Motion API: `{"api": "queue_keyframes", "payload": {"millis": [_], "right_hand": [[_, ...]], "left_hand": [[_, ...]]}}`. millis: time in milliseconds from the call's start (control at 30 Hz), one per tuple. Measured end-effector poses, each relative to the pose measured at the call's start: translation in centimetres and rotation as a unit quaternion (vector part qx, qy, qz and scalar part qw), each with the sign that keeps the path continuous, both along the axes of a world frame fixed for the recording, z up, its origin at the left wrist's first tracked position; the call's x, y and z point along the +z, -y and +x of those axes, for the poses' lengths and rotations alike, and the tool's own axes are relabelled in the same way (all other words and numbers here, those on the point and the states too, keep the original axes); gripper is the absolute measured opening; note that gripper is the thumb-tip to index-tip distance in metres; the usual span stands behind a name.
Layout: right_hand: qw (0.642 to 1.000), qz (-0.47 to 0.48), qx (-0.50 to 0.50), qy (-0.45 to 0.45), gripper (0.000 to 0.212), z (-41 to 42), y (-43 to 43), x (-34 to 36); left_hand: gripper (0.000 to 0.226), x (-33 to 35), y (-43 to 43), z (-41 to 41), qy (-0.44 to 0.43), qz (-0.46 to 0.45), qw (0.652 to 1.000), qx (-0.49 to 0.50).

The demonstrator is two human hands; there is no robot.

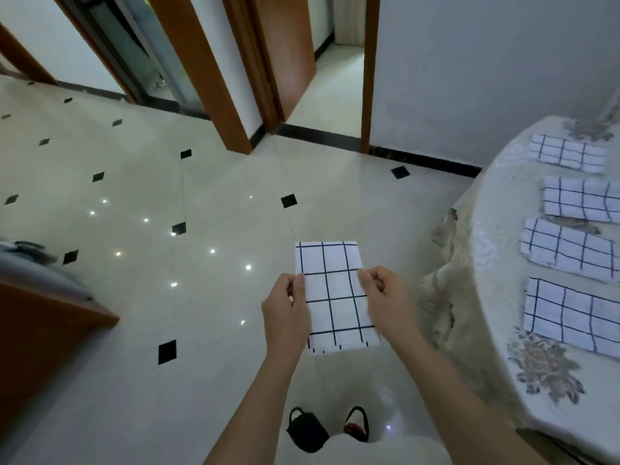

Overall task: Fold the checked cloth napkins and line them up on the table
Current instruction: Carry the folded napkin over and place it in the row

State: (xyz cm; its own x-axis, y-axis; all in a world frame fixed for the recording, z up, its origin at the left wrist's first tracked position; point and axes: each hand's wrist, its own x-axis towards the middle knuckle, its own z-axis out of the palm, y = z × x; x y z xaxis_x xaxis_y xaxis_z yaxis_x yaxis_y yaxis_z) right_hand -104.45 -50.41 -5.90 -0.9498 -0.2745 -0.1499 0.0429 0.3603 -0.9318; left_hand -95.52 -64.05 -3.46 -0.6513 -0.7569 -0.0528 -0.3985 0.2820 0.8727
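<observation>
Tiled floor [201, 297] under folded napkin [335, 297] between left hand [285, 312] and right hand [385, 297]

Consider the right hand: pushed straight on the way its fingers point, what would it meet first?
The right hand points leftward across the checked napkin it pinches; beyond that cloth it would probably meet the left hand gripping the opposite edge, though depth is unclear.

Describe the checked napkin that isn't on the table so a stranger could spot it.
Find the round table with the pale flowered cloth at right, where four folded white, dark-checked napkins lie in a row. Left of it, over the cream tiled floor, the left hand and right hand pinch the sides of a fifth napkin. It alone is held aloft.
</observation>
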Motion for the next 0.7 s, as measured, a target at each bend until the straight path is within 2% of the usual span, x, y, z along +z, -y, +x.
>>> {"api": "queue_keyframes", "payload": {"millis": [300,400,533,700], "right_hand": [[0.991,-0.013,-0.133,0.011,0.043,-9.5,-2.5,-0.7],[0.978,-0.018,-0.207,0.023,0.037,-13.3,-3.8,-1.0],[0.951,0.002,-0.308,0.012,0.033,-18.4,-5.9,-0.4],[0.895,-0.004,-0.446,0.003,0.036,-22.3,-9.4,0.5]], "left_hand": [[0.03,-1.5,-0.6,-14.0,0.008,0.016,0.991,-0.136],[0.031,-1.9,-1.4,-20.1,0.004,0.022,0.979,-0.204],[0.03,-2.2,-3.1,-28.9,-0.003,0.022,0.947,-0.32],[0.031,-1.5,-7.9,-37.6,-0.014,0.031,0.885,-0.464]]}}
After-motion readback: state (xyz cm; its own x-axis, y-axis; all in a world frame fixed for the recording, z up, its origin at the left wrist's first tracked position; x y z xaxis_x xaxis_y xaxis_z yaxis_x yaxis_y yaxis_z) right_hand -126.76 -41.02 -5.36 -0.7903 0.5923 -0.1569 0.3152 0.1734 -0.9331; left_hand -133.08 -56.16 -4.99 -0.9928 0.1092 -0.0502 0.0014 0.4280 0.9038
